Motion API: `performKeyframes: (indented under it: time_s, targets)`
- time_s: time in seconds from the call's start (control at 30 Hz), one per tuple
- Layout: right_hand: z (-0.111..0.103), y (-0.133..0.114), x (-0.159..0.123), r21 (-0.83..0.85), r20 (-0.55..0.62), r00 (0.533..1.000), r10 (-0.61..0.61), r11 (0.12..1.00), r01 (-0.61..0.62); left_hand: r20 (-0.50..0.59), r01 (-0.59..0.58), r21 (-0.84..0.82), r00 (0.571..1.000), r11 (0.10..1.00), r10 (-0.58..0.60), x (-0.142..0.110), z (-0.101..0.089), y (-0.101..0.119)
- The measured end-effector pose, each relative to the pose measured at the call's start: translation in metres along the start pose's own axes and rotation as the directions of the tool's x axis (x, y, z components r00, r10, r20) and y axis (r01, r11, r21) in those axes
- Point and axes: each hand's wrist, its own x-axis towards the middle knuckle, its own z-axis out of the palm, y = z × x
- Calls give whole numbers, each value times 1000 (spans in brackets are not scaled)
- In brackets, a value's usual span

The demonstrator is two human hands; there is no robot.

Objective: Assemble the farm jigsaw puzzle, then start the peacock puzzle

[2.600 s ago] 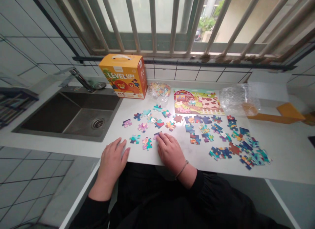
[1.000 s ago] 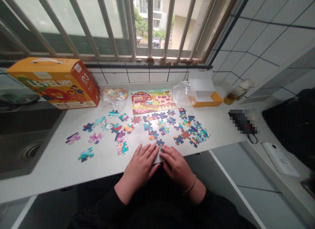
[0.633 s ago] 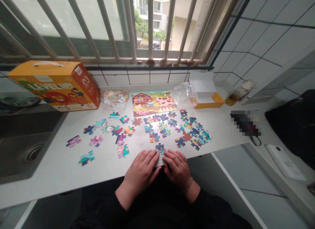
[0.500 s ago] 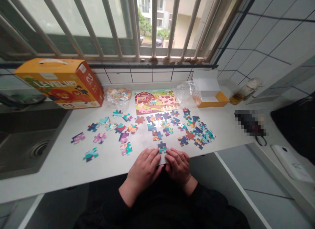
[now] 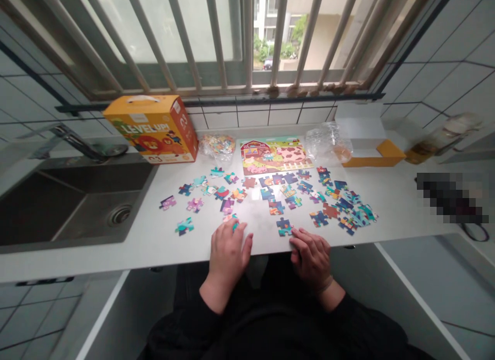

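My left hand reaches over a pink and teal puzzle piece, partly covering it. Its fingers are stretched forward and the thumb stands apart, so it is open. At the counter's front edge, my right hand has its fingers curled together, tips at the right side of a dark blue and teal puzzle piece. Beyond the hands, a few joined dark blue pieces form a corner shape. A farm picture sheet with a cow and a barn lies behind them.
Loose pieces cover the left, such as a purple one, and crowd the right. An orange box, a bag of pieces, crumpled plastic and an opened small box line the back. A sink borders the left.
My left hand has left the dark blue piece and moved left over the pink and teal one. My right hand stays beside the dark blue piece. The view has turned left.
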Motion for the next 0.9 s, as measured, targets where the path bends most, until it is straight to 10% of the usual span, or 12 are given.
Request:
performKeyframes:
  time_s: [0.47, 0.67, 0.9]
  targets:
    - [-8, -7, 4, -39, 78, 997, 27, 999, -24, 83, -74, -166, 993, 983, 89, -4, -11, -31]
    - [-13, -3, 4, 18, 115, 993, -20, 1000, 18, -7, 265, 141, 964, 954, -266, 28, -20, -74]
    - [-36, 16, 13, 194, 125, 974, -187, 968, 161, 237, 407, 377, 826, 832, -511, 77, -38, -136]
